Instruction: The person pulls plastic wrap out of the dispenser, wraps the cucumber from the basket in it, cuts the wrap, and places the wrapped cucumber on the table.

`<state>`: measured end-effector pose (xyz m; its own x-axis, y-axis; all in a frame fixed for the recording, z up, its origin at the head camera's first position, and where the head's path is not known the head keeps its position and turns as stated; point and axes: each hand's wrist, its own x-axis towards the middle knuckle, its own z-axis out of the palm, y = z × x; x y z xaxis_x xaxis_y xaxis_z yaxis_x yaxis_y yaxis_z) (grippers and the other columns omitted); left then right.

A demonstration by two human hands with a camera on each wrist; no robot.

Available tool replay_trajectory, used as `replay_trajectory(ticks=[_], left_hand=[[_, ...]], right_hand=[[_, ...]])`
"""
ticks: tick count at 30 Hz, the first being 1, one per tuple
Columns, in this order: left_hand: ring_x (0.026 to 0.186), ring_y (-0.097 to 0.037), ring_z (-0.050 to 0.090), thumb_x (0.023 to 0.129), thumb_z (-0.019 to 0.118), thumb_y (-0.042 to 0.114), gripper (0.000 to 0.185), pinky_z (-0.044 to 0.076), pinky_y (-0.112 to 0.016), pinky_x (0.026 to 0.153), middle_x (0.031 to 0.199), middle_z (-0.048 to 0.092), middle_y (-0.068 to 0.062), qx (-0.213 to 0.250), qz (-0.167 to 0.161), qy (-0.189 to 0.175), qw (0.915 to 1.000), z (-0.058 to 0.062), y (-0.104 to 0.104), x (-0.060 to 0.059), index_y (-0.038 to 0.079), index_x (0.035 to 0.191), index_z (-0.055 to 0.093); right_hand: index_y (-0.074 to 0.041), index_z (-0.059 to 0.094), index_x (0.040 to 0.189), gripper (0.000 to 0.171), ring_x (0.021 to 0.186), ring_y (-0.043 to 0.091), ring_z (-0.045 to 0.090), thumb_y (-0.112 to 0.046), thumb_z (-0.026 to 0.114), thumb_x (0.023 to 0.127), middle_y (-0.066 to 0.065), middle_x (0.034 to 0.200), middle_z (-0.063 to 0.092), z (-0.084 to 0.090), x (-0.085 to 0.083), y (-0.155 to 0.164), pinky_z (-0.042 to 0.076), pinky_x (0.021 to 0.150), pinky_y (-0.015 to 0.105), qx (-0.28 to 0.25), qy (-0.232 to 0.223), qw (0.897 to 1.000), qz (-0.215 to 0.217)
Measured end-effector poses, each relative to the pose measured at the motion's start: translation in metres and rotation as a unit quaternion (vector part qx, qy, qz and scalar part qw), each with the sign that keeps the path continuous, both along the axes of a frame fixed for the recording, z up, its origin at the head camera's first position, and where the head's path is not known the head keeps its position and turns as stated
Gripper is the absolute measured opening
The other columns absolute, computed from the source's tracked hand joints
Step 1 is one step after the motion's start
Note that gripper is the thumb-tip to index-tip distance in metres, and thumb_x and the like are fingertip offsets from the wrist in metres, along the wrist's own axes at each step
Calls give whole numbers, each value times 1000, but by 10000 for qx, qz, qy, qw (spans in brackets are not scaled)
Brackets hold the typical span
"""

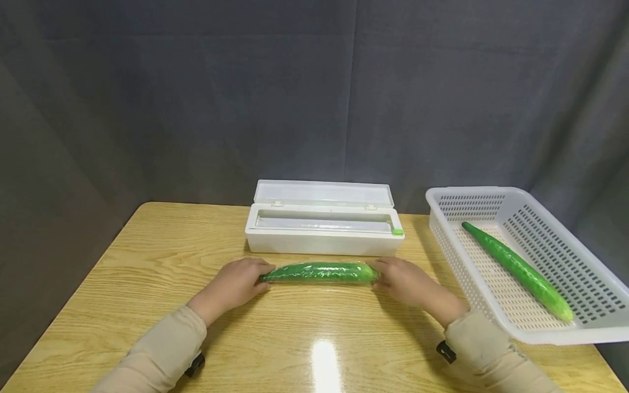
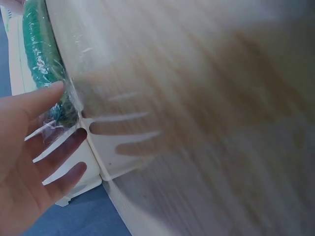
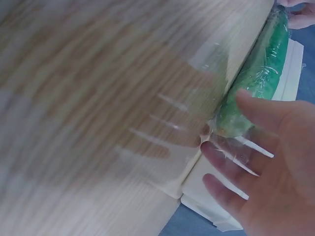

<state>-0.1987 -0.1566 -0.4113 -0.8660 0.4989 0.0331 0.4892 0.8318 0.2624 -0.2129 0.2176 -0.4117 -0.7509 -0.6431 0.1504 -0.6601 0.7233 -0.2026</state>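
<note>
A green cucumber [image 1: 319, 272] in clear cling film lies crosswise on the table, its dark tip to the left and its pale end to the right. My left hand [image 1: 242, 281] holds the filmed dark tip, thumb [image 2: 51, 96] against it and the other fingers spread apart. At the pale end, my right hand [image 1: 400, 279] grips the film and cucumber between thumb [image 3: 251, 103] and index finger. Loose film bunches around both ends in the wrist views.
Behind the cucumber stands a white cling film box [image 1: 324, 244], lid up, with a film roll [image 1: 324, 224] and green slider [image 1: 397, 232]. A white perforated basket [image 1: 496, 322] at right holds another cucumber [image 1: 521, 271]. A dark curtain [image 1: 295, 109] hangs behind the wooden table [image 1: 275, 338].
</note>
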Motion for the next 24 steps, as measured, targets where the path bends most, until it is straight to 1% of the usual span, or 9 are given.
replay_trajectory(ticks=[2, 5, 9, 12, 15, 17, 20, 22, 24], left_hand=[[117, -32, 60, 91, 74, 21, 46, 49, -49, 96, 129, 62, -15, -30, 47, -60, 10000, -1, 0, 0, 4, 132, 63], [112, -30, 61, 90, 75, 18, 47, 51, -47, 92, 126, 62, -14, -46, 100, -85, 9999, -2, 1, -2, 3, 132, 63], [99, -23, 63, 89, 76, 14, 43, 53, -41, 82, 114, 64, -8, 8, 145, -69, 9999, -3, 3, -3, 4, 130, 65], [93, -20, 63, 90, 74, 11, 39, 53, -39, 81, 106, 65, -5, 199, 182, -127, 9996, -3, 3, -4, 5, 127, 66], [98, -23, 64, 92, 71, 10, 36, 52, -42, 88, 109, 65, -6, 359, 246, -252, 9987, -3, 2, -5, 5, 127, 66], [107, -27, 63, 93, 70, 10, 37, 50, -45, 95, 117, 65, -10, 404, 309, -343, 9981, -3, 0, -5, 4, 129, 64], [119, -32, 58, 95, 67, 12, 40, 45, -48, 102, 129, 61, -14, 496, 438, -512, 9965, -3, -3, -5, 2, 133, 60], [123, -34, 55, 96, 67, 13, 42, 43, -49, 103, 133, 60, -15, 613, 531, -636, 9947, -3, -6, -4, 2, 135, 57], [124, -35, 55, 97, 66, 14, 43, 43, -50, 103, 133, 59, -16, 739, 599, -731, 9928, -3, -9, -3, 2, 136, 55]], right_hand=[[2, 62, 129, 53, 102, 31, 65, -10, 81, 81, 16, 113, 66, -1, 0, 0, 53, 88, 47, 0, 60, 9999, 83], [2, 63, 127, 52, 100, 30, 64, -4, 82, 79, 15, 111, 64, -3, -1, 0, 54, 87, 46, -99, 119, 9998, 125], [2, 66, 122, 47, 96, 27, 64, 1, 81, 77, 11, 104, 64, -5, -4, 0, 54, 84, 43, -180, 166, 9997, 79], [2, 68, 120, 44, 92, 25, 64, 2, 81, 78, 9, 100, 64, -4, -4, -1, 55, 80, 42, -177, 155, 9997, 38], [3, 67, 120, 43, 94, 26, 65, 2, 80, 79, 11, 103, 65, -3, -4, -2, 55, 81, 42, -206, 102, 9997, 22], [4, 66, 122, 43, 93, 26, 65, 1, 79, 80, 13, 106, 66, -1, -4, -3, 55, 82, 42, -248, 35, 9997, -10], [2, 66, 124, 43, 89, 24, 66, 2, 77, 82, 14, 107, 68, 1, -4, -5, 56, 79, 42, -293, -27, 9995, -117], [0, 66, 124, 42, 84, 21, 66, 2, 75, 83, 11, 104, 69, 3, -3, -7, 56, 76, 41, -354, -111, 9990, -248], [-2, 67, 123, 40, 82, 20, 66, 2, 74, 84, 9, 100, 70, 5, -3, -9, 56, 74, 40, -422, -184, 9982, -380]])
